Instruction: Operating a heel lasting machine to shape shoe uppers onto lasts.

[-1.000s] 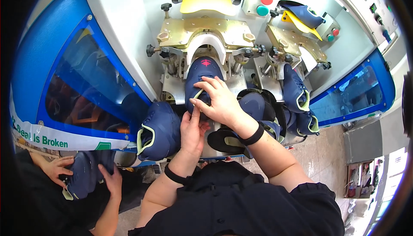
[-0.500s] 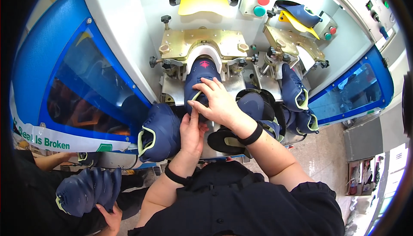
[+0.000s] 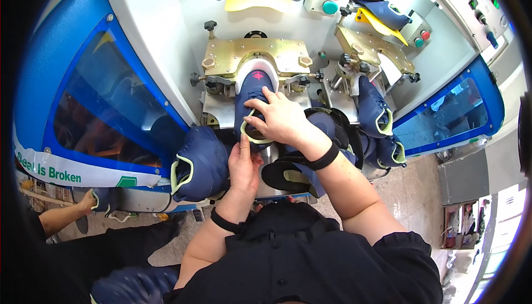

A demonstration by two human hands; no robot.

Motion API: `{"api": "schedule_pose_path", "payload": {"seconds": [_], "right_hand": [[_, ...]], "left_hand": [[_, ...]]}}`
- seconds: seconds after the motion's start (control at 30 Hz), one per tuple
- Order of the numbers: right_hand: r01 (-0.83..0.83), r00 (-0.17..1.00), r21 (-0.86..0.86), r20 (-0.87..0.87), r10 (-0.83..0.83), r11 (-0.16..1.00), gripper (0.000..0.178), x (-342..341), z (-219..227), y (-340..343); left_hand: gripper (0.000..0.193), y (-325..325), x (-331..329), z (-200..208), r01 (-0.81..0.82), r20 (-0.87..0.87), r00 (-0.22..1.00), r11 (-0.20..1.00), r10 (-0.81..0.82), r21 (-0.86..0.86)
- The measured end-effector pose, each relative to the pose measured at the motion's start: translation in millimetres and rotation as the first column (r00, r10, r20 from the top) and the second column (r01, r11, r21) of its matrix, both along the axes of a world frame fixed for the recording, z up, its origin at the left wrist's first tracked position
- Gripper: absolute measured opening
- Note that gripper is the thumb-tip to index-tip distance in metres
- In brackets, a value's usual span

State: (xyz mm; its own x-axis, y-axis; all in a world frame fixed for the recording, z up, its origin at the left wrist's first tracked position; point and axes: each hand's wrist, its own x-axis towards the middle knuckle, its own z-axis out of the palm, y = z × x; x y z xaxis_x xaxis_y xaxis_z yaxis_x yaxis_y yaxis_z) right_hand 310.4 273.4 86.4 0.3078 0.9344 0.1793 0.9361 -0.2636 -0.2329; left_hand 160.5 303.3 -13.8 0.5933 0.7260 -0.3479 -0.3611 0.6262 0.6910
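Observation:
A navy shoe upper [image 3: 252, 97] with a lime-green collar lining and a small red mark points away from me, its toe set inside a white U-shaped pad [image 3: 274, 74]. The pad sits under a brass-coloured machine plate [image 3: 249, 52]. My right hand [image 3: 280, 118] lies over the upper's tongue and opening, fingers curled onto it. From the near end, my left hand [image 3: 244, 168] grips the heel between thumb and fingers. Part of the heel is hidden behind the hands.
Navy uppers [image 3: 202, 163] stand at the left, and more shoe parts [image 3: 288, 176] lie at the right. A second brass plate [image 3: 368, 49] and another upper [image 3: 375, 107] are further right. Red and green buttons [image 3: 330, 8] sit above. Blue window guards [image 3: 111, 104] flank both sides; a co-worker's hand [image 3: 86, 201] shows lower left.
My right hand has shifted slightly, its fingers further up the upper's tongue, and the left thumb has moved to the heel edge. The co-worker's stack of uppers has moved down.

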Motion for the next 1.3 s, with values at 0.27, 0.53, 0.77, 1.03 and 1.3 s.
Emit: {"api": "schedule_pose_path", "payload": {"seconds": [0.27, 0.53, 0.77, 1.03, 1.3], "right_hand": [[-0.073, 0.995, -0.008, 0.062, 0.074, 0.997, 0.043, 7, -4, -4], [-0.324, 0.94, 0.339, 0.012, 0.34, 0.884, 0.04, 20, -5, -58], [-0.61, 0.71, -0.488, 0.015, 0.705, 0.624, 0.024, 9, -39, -188], [-0.635, 0.761, -0.096, -0.248, 0.6, 0.766, 0.039, 66, 14, -207], [0.166, 0.176, 0.378, -0.92, 0.35, 0.911, 0.044, 106, 79, -252]], "left_hand": [[0.045, -5, -2, -9, -0.043, -0.006, 0.999, 0.998, 0.043, 0.035], [0.038, -5, -1, -16, -0.072, -0.026, 0.997, 0.996, 0.073, 0.047], [0.048, -30, -6, -2, -0.071, -0.103, 0.992, 0.997, 0.073, 0.015], [0.057, -68, -58, -24, -0.051, -0.191, 0.974, 0.944, 0.119, 0.325], [0.042, -100, -41, 33, 0.498, -0.15, 0.855, 0.706, -0.496, 0.503]]}}
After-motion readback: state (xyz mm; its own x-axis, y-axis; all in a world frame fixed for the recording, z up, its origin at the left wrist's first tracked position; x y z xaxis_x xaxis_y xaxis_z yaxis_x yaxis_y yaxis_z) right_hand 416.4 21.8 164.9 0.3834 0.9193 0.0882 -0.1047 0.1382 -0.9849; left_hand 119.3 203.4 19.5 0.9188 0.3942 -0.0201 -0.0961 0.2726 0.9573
